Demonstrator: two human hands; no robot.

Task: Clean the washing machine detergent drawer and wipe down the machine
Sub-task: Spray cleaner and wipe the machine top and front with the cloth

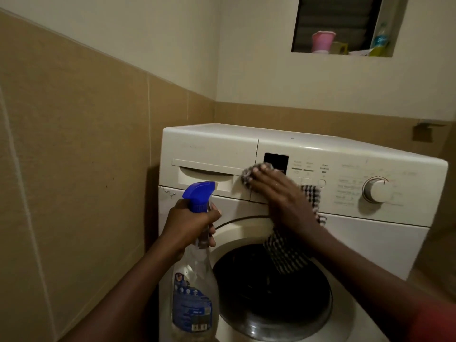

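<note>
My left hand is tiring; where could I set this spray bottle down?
The white washing machine's flat top is bare, bordered by the tan tiled wall behind and control panel in front. The high window ledge is crowded with a pink cup and clear plastic bottle.

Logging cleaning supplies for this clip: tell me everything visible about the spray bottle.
The spray bottle is clear plastic with a blue trigger head and a blue label bearing a barcode near its base. It is held upright in front of the washing machine, and its bottom is cut off by the frame edge. The left hand grips its neck.
</note>
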